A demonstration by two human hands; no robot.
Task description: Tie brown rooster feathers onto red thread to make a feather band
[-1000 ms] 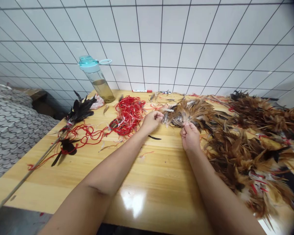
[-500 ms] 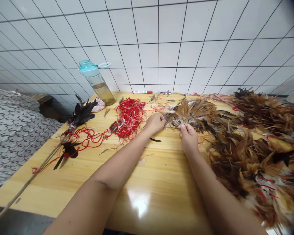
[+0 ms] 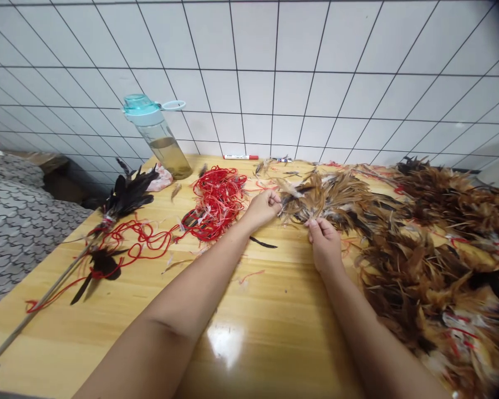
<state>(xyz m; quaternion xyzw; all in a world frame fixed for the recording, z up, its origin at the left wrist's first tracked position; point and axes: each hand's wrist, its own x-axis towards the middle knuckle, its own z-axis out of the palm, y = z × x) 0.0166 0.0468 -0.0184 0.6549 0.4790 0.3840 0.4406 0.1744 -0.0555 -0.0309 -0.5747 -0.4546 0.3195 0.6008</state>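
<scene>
A pile of loose brown feathers (image 3: 336, 194) lies on the wooden table in front of me. At its left edge my left hand (image 3: 264, 209) has its fingers curled together; what they pinch, if anything, is too small to make out. My right hand (image 3: 326, 244) pinches a feather at the pile's near edge with thumb and fingertips, most of the feather merging with the pile. Between the hands and a little nearer me, a single dark feather (image 3: 264, 243) rests on the wood. A tangle of red string (image 3: 218, 202) sits just left of my left hand.
Bundled brown feathers (image 3: 424, 277) cover the table's right side. On the left lies a stick (image 3: 54, 291) with black feathers (image 3: 128, 191) tied at its end. A water bottle (image 3: 166, 144) and a red-capped marker (image 3: 241, 157) stand or lie by the tiled wall.
The view has shifted slightly. Both hands stay at the pile's near edge, still closed; the left fingers have curled a little more, and a pale feather near them has changed its angle.
</scene>
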